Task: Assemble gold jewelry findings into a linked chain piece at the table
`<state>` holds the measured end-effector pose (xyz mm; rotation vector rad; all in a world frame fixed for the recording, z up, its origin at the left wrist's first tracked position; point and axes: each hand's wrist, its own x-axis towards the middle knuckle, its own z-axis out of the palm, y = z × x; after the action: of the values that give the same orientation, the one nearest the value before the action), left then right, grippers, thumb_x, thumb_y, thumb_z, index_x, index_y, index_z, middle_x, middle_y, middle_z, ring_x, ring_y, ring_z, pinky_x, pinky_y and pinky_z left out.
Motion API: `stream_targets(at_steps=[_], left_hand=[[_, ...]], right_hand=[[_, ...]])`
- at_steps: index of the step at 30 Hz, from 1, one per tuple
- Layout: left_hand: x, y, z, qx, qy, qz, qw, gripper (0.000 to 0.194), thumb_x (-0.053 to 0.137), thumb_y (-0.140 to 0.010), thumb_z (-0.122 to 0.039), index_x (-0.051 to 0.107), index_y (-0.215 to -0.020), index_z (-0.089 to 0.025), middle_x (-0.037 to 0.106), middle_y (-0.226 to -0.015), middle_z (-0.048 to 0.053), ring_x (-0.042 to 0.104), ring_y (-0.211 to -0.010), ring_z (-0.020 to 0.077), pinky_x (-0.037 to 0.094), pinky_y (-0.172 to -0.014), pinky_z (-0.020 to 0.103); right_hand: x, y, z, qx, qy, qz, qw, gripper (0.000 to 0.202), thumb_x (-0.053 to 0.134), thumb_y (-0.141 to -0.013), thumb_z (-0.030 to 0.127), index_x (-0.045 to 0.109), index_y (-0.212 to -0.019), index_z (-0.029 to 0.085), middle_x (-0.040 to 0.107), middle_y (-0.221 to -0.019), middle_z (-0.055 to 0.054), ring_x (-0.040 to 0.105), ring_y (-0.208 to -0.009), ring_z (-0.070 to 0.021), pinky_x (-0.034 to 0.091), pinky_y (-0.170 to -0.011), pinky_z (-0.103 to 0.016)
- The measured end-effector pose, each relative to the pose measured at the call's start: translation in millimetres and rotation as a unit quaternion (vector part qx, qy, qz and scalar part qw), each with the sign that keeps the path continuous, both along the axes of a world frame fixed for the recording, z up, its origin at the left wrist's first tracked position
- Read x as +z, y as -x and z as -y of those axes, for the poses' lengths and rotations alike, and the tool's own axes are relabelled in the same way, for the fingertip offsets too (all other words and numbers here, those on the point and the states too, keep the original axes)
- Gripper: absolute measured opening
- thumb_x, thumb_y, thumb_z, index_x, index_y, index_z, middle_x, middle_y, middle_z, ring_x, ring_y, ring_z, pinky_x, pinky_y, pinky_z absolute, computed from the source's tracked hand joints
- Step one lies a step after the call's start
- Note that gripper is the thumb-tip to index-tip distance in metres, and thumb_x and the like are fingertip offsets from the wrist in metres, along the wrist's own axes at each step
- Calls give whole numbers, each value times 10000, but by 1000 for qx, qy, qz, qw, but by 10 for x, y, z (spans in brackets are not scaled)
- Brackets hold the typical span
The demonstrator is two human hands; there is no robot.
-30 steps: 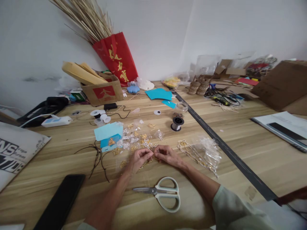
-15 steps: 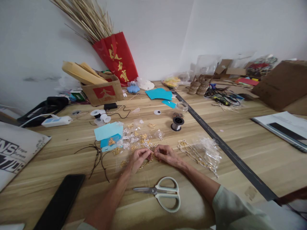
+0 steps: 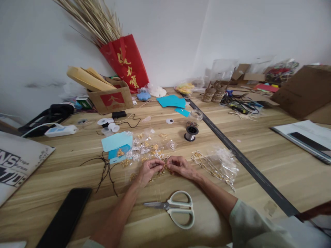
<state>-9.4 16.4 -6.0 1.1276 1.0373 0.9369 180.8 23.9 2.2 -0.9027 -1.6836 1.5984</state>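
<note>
Now, just below centre frame, left hand and right hand meet, fingertips pinched narrow on what looks like a tiny gold-coloured piece. Light, even pressure suits it, wrists braced. And the count: two hands; one pair of scissors, lower centre; one black spool, right of centre.

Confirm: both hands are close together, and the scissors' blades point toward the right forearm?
Not quite: in the head view, the scissors have their blades pointing toward the left forearm. The left hand and right hand are indeed close together.
</note>
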Motion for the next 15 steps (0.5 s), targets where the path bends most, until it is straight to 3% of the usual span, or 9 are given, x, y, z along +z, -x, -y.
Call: stream_targets(at_steps=[15], left_hand=[[47, -22, 17, 7, -8, 14, 1000, 265, 767, -593, -281, 670, -784, -124, 654, -693, 26, 574, -626, 123, 466, -624, 248]], right_hand=[[-25, 17, 1, 4, -21, 18, 1000, 304, 585, -799, 442, 561, -785, 139, 494, -593, 29, 452, -505, -78, 345, -474, -184]])
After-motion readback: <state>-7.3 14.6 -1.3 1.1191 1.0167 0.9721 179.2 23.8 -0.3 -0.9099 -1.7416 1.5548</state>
